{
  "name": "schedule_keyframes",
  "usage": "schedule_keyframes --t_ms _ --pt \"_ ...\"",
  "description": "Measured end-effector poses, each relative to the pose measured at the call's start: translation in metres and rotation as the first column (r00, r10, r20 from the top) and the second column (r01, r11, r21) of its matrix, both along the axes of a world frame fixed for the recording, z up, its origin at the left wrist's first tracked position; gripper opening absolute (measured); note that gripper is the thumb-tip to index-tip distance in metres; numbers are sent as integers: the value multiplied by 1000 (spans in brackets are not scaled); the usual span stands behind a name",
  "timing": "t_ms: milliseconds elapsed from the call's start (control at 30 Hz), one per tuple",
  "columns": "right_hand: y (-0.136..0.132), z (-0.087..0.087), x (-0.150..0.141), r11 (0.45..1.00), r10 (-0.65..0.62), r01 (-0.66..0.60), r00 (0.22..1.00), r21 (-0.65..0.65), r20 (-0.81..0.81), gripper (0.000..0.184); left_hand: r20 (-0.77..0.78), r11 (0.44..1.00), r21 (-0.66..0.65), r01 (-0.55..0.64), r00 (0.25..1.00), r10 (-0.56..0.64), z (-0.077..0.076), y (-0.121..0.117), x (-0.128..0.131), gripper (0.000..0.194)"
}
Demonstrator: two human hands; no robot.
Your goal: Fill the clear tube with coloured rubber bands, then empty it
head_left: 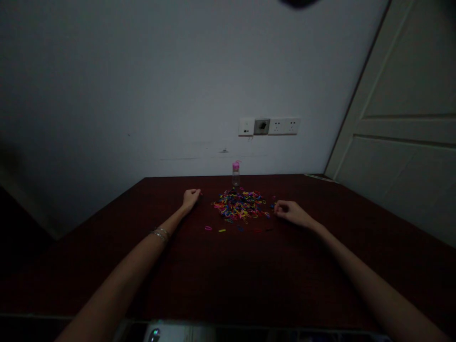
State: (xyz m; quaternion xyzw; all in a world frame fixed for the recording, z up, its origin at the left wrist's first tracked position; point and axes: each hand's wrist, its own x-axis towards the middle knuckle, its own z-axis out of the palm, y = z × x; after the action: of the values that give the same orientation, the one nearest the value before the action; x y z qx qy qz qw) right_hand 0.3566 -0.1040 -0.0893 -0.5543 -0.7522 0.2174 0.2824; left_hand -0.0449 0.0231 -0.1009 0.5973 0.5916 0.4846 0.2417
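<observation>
A heap of small, brightly coloured plastic pin-shaped clips lies on the dark red table. To its left rests my left hand, fingers curled closed; a speck of red shows at the fingertips, and whatever is inside is hidden. My right hand is at the heap's right edge, its thumb and fingers bent together beside a few loose blue and yellow pieces. I cannot make out what it holds, if anything. In front of the heap, a pink clip, a yellow clip and several darker ones lie in a spaced row.
Behind the heap stands a small clear bottle with a pink lid. Wall sockets are set in the pale wall above the table. A panelled door is on the right. A bracelet circles my left wrist.
</observation>
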Motion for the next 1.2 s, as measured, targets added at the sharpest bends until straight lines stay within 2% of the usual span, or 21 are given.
schedule_keyframes --t_ms 100,233,333,467,733,933,1200 --pt "-2 3 -3 999 -2 2 1000 47 1 17 59 1000 0 4 998 -4 -3 1 -2 31" --pt "-2 4 -6 998 64 -64 997 11 51 20 94 1000 21 12 995 -14 -5 2 -5 31" --pt "-2 3 -9 994 112 -113 989 4 101 22 84 999 33 17 996 -20 -7 3 -6 31" --pt "0 1 -12 984 162 -171 978 55 134 22 55 999 41 11 998 -14 -10 6 -7 32" --pt "5 -4 -7 973 166 -191 970 133 177 23 58 999 37 1 998 -3 -8 6 -7 30" --pt "7 -4 -5 968 115 -146 981 202 153 22 86 999 29 -13 996 11 -7 3 -6 29" --pt "9 -2 -3 968 41 -29 998 251 -45 24 87 999 39 -14 996 11 -8 4 -7 31"
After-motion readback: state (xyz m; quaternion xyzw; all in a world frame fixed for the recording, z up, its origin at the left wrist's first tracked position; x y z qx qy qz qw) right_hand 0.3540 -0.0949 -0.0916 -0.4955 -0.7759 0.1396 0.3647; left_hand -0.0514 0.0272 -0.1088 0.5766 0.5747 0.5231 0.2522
